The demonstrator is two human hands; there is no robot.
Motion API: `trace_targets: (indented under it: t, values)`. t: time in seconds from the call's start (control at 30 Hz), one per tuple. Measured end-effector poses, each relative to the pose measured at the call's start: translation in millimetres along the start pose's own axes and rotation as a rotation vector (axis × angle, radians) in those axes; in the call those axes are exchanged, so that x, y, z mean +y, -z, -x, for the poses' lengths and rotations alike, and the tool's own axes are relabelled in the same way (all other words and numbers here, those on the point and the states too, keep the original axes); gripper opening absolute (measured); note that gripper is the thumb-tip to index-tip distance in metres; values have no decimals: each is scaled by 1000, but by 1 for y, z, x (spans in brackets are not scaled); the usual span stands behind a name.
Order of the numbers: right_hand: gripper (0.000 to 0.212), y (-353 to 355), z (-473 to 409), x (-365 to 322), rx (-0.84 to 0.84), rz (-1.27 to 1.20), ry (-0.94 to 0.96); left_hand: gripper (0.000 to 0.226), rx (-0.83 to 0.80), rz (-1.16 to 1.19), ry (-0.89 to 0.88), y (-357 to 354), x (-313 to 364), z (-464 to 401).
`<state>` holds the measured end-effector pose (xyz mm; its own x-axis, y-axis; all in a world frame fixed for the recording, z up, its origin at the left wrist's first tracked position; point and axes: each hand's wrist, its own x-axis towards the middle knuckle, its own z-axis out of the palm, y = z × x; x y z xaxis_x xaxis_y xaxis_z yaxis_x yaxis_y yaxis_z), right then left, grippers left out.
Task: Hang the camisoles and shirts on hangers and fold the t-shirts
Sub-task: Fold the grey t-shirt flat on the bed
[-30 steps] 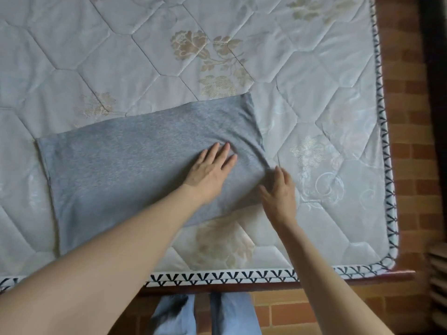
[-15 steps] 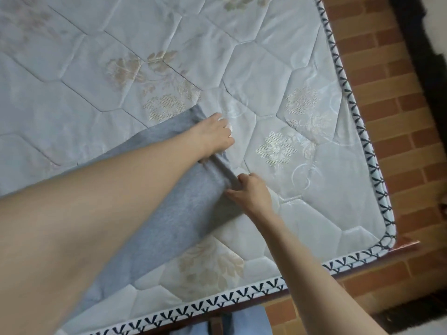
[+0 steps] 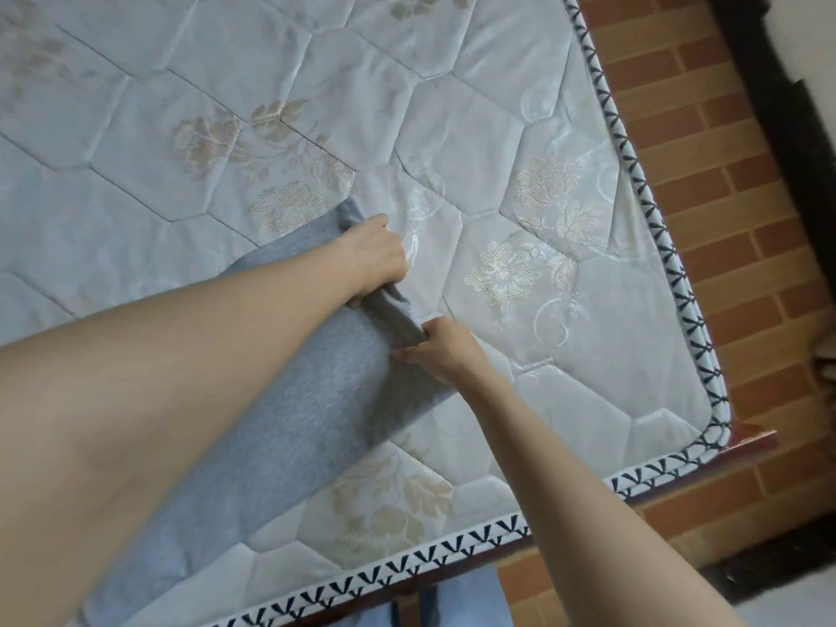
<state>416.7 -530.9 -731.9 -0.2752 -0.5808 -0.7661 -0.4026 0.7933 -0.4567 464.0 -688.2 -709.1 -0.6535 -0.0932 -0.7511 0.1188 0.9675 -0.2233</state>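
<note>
Both hands, left hand [image 3: 377, 255] and right hand [image 3: 445, 350], grip the grey t-shirt's [image 3: 289, 423] edge.

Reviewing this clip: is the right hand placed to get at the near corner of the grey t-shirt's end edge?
Probably yes. The right hand already pinches the grey t-shirt at that edge; the left hand grips further along, and nothing on the mattress lies between.

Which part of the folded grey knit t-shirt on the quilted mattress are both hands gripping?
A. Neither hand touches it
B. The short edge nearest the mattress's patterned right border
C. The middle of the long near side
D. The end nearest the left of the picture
B: the left hand and right hand both pinch the grey knit t-shirt along its right-hand short edge, on the quilted mattress.
</note>
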Motion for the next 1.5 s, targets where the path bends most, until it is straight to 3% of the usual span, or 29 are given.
trace_targets:
  t: [0.13,0.27,0.47,0.63,0.87,1.03,1.17,1.3,1.5]
  values:
    - [27,2,-2,-1,-7,17,18,29,-10,-37,2,-3,-7,7]
    - [38,13,3,-15,16,89,79,25,2,28,50,-18,-21,23]
    - [38,51,18,-84,115,345,195,16,40,217,189,-29,-64,82]
    - [10,91,51,-178,317,526,358,26,185,168,342,-22,-124,177]
    - [15,184,125,-332,665,708,622,24,632,215,563,37,-227,326]
    - [16,252,186,-394,856,764,721,18,650,196,788,113,-258,396]
    - [15,275,206,-400,902,781,751,15,638,107,771,144,-258,415]
    - [16,268,195,-376,861,824,745,13,645,165,726,126,-245,386]
    - [17,208,130,-292,581,855,655,13,563,351,603,43,-180,286]
